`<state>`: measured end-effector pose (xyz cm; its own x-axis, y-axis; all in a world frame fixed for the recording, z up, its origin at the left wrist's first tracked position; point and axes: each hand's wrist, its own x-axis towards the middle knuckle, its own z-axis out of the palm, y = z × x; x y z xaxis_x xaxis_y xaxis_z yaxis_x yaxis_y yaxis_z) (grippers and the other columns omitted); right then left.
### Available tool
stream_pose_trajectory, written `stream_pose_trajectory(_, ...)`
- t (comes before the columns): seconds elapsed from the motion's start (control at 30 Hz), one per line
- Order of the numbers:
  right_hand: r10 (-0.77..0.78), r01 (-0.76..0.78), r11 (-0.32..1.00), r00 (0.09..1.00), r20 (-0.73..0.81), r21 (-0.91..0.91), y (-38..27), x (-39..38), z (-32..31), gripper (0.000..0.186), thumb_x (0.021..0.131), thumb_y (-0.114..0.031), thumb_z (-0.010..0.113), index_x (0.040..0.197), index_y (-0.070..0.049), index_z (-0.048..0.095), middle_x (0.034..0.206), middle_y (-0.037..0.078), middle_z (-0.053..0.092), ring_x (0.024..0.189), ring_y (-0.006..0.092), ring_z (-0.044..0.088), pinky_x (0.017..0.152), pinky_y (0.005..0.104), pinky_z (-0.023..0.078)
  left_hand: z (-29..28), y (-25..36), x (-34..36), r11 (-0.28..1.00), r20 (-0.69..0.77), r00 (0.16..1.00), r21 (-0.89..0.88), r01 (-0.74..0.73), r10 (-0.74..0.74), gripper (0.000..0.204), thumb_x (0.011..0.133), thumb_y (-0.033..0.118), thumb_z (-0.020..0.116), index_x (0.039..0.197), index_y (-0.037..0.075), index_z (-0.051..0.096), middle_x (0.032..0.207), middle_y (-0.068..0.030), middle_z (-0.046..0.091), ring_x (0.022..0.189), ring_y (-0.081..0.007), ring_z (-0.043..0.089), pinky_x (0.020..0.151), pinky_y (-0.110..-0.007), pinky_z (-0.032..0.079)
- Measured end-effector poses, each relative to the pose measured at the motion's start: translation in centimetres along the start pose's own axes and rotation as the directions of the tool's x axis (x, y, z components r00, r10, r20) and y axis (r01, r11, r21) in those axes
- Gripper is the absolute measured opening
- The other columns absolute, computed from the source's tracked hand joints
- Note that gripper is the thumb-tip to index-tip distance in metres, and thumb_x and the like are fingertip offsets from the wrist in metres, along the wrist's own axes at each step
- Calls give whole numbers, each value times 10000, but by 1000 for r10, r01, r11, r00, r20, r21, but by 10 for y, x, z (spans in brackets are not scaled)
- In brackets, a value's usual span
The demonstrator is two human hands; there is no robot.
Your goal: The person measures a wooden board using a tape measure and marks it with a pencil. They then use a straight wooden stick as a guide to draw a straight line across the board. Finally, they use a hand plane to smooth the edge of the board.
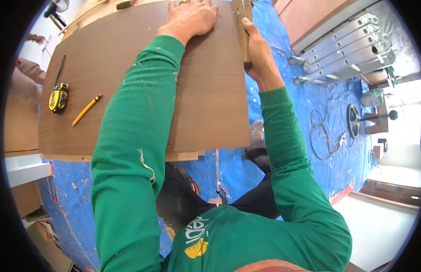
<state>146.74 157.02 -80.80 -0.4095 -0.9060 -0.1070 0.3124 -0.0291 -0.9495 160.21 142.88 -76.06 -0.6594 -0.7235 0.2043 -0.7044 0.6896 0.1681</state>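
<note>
A large brown wood-grain board (215, 90) lies in front of me. My left hand (190, 19) rests on its far part, palm down with the fingers spread; the fingertips run out at the top edge of the picture. At the board's right edge, my right hand (261, 52) is closed round a long, narrow wooden piece (243, 38), thumb on its near side. This piece lies along the edge, and its far end is cut off by the picture, so its exact kind does not show. Small shavings lie on the board beside it.
A yellow-black tape measure (59, 98) and a yellow pencil (87, 110) lie on the board's left part. Blue sheeting (283, 118) covers the floor. A folded aluminium ladder (344, 50) and a coiled cable (326, 140) are at right. Another person's hand (38, 39) shows far left.
</note>
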Motion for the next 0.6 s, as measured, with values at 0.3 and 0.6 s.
stream_pose_trajectory(0.3,-28,14,975,998,-58,-220,31,-241,0,686,1107,-548,499,1499,16,515,993,95,658,760,151,653,631,287,511,9,-8,8,999,-16,999,26,-38,38,641,1149,381,308,1618,-42,418,1736,-209,358,1617,-414,298,1328,-586,171)
stream_pose_trajectory(0.6,-244,207,880,969,-33,-427,31,-117,-12,625,1102,-515,528,1405,30,565,1082,282,670,1016,372,674,869,480,538,25,-12,24,986,-4,999,160,40,-40,644,1146,506,282,1701,191,364,1784,-16,312,1646,-327,269,1328,-614,186)
